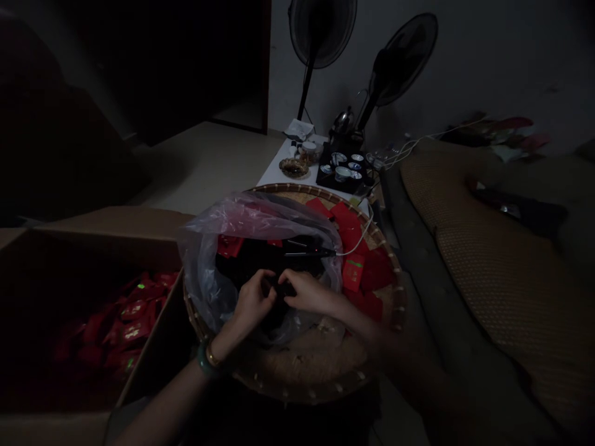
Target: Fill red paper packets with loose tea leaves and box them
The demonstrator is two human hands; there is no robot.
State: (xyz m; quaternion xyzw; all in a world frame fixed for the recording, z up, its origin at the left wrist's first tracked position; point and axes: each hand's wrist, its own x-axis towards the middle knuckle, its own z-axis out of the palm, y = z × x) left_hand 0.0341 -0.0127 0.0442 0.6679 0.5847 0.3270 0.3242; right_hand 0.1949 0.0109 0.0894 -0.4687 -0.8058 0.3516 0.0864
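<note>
My left hand (255, 297) and my right hand (304, 292) are close together over a clear plastic bag (201, 266). Both have curled fingers, pinched in front of dark contents (246, 263); whatever they hold is lost in the gloom. A green bangle (203, 358) circles my left wrist. Just beyond the fingers lies a slim black two-armed tool (310, 253), like a hair straightener, with a small red light and a white cord. The bag rests in a round woven tray (311, 391). Red packets (354, 272) lie along the tray's right side.
At left stands an open cardboard box (153, 328) with several shiny red packets (137, 313). Behind the tray, a white table (272, 173) bears a black tea tray (328, 181) with cups. Two fans (323, 34) stand beyond. A couch with a woven mat (483, 260) runs along the right.
</note>
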